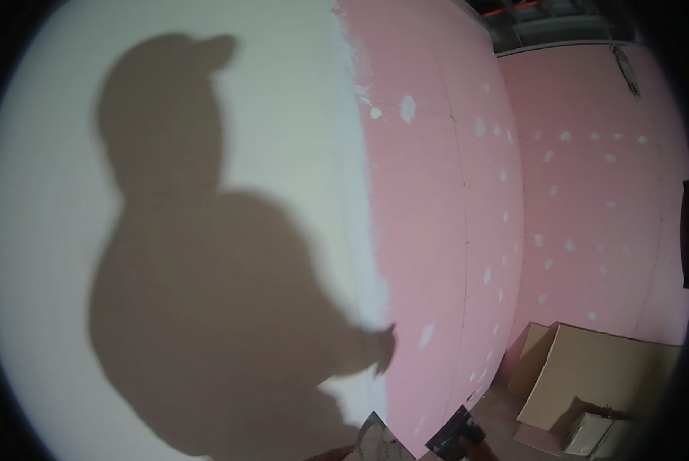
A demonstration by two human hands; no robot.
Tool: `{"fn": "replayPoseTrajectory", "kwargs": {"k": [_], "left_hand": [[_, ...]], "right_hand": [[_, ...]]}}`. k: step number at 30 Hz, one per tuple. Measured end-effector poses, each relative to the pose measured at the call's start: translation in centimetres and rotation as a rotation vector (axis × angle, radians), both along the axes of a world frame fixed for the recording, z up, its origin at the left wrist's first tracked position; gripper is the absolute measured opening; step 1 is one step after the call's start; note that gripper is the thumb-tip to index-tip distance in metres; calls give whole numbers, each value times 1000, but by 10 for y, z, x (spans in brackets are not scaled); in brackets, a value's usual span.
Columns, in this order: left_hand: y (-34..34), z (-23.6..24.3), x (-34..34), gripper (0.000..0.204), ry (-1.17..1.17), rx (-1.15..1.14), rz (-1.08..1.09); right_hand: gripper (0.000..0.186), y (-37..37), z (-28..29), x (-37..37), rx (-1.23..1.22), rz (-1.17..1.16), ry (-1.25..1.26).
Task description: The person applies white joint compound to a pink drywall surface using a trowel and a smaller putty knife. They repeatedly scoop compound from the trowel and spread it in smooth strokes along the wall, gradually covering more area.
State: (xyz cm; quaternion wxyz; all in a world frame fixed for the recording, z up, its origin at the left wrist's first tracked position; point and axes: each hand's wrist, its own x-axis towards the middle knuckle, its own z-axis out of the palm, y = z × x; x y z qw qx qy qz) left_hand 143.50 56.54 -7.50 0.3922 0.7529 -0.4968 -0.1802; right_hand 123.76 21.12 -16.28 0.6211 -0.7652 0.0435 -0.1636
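Low in the view, my left hand shows only as a sliver of fingers, closed at the side of a plaster-smeared flat blade with a dark edge. My right hand is closed on a dark, wide putty knife, its blade tilted up and to the left. Both tools are before the foot of a wall, apart from each other. The wall is pale and coated on the left. Pink plasterboard shows on the right, with a rough white band of filler along the join.
My large shadow falls across the pale wall. A second pink wall, dotted with filler, meets it at a corner. Board sheets lean at lower right beside a whitish package. A grey strip hangs at upper right.
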Motion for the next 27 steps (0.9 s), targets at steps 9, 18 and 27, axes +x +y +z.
{"fn": "replayPoseTrajectory", "kwargs": {"k": [9,18,27], "left_hand": [[-65,140,-78,74,270,158,201],[-69,209,-48,59,-121,246,207],[-57,292,-72,52,-212,408,181]], "right_hand": [[37,-92,115,-27,49,-107,-110],[52,-75,313,-27,-1140,35,-475],[47,-13,381,-15,-1531,190,-527]]}}
